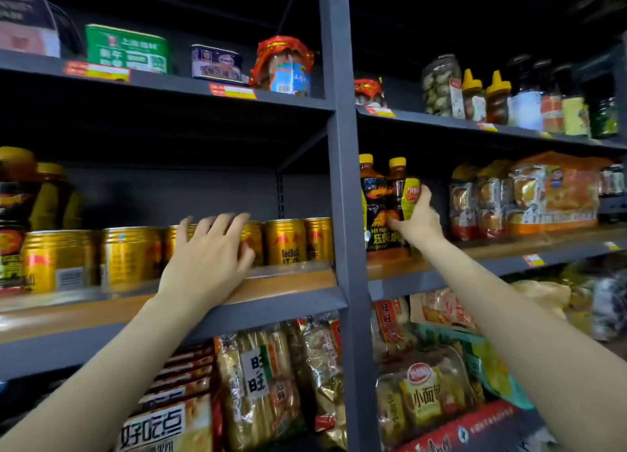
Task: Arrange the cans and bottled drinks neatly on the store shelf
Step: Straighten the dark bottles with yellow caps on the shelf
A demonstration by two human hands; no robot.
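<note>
A row of gold Red Bull cans (286,241) stands along the wooden middle shelf (288,282) in the left bay. My left hand (207,258) lies over one can in the middle of that row, fingers spread across its top and thumb curled at its side. In the right bay two dark energy-drink bottles with yellow caps (375,207) stand upright side by side. My right hand (419,219) grips the right bottle (398,194) around its body. More such bottles (20,211) stand at the far left of the middle shelf.
A grey upright post (342,180) divides the two bays. Tins and jars (285,66) line the top shelf. Packaged cakes (529,194) sit right of the bottles. Snack bags (261,383) fill the shelf below.
</note>
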